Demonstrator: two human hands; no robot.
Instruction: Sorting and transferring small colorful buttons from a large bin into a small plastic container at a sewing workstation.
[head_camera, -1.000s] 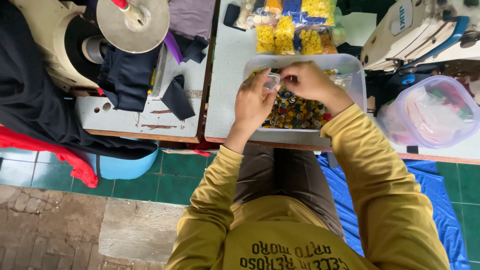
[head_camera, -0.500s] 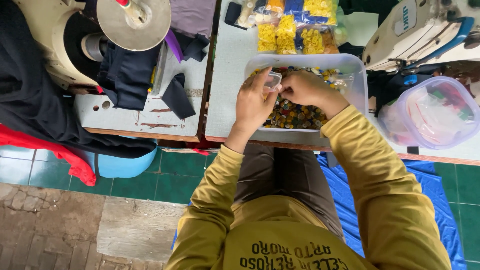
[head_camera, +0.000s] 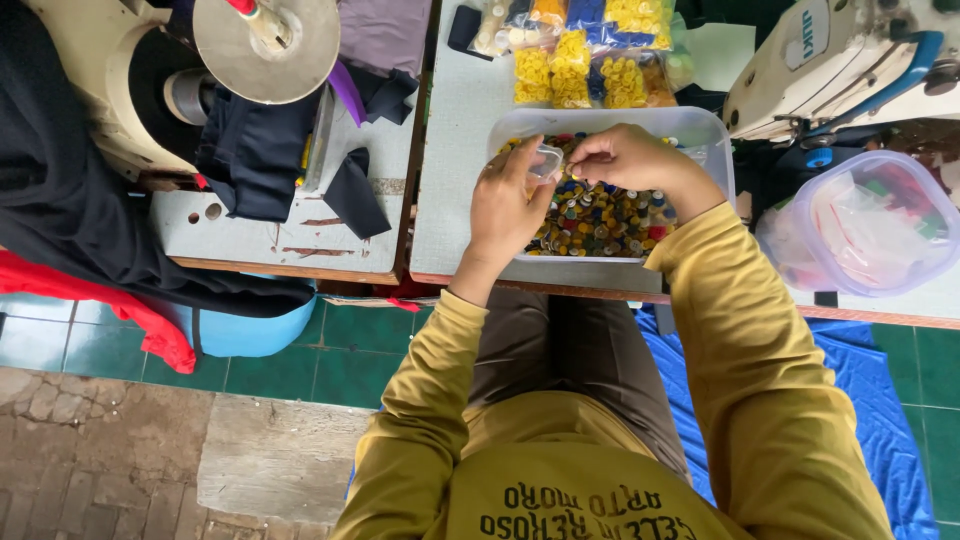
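A clear plastic tub (head_camera: 700, 130) on the grey table holds several mixed coloured buttons (head_camera: 600, 220). Over its left side, my left hand (head_camera: 505, 205) grips a small clear plastic bag (head_camera: 545, 160). My right hand (head_camera: 625, 155) hovers just to the right of the bag with its fingertips pinched at the bag's mouth; whether a button sits between them is hidden. Both yellow sleeves reach up from the bottom of the view.
Bags of yellow buttons (head_camera: 590, 70) lie behind the tub. A lidded clear container (head_camera: 865, 225) stands at the right beside a white sewing machine (head_camera: 830, 60). Dark cloth pieces (head_camera: 255, 150) and another machine with a round metal disc (head_camera: 265, 45) occupy the left table.
Both hands have shifted slightly left over the tub, staying together at the small bag. Nothing else has moved.
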